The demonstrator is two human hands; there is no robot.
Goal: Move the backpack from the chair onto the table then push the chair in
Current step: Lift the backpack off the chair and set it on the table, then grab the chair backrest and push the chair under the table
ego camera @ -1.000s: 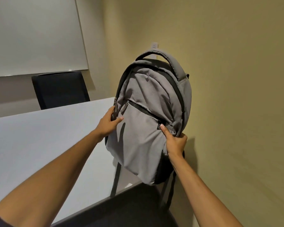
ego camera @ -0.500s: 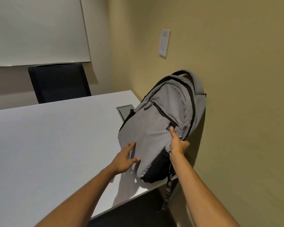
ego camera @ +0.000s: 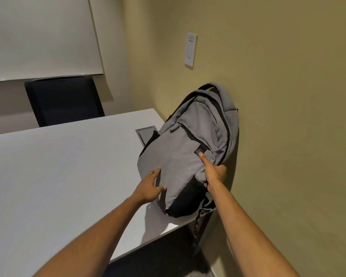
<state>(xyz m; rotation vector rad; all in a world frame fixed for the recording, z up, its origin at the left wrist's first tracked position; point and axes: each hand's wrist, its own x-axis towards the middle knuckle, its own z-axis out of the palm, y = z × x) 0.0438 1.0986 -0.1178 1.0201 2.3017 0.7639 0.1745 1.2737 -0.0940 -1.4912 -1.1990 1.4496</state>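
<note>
A grey backpack (ego camera: 190, 144) with black trim rests on the right corner of the white table (ego camera: 58, 176), leaning back against the yellow wall. My right hand (ego camera: 214, 172) grips its right side, thumb pressed near a small black logo patch. My left hand (ego camera: 150, 186) lies flat and open against the lower left of the bag's front. A strap (ego camera: 198, 222) dangles over the table's edge. The dark seat of the near chair (ego camera: 158, 260) shows below the table edge, mostly hidden.
A second black chair (ego camera: 64, 100) stands at the table's far side under a whiteboard (ego camera: 38, 37). A metal cable hatch (ego camera: 146, 133) is set in the tabletop behind the bag. A wall switch plate (ego camera: 190, 49) sits above the backpack.
The backpack went from held up in the air to resting on the table corner against the wall. My left hand let go of its side and now lies flat on its front.
</note>
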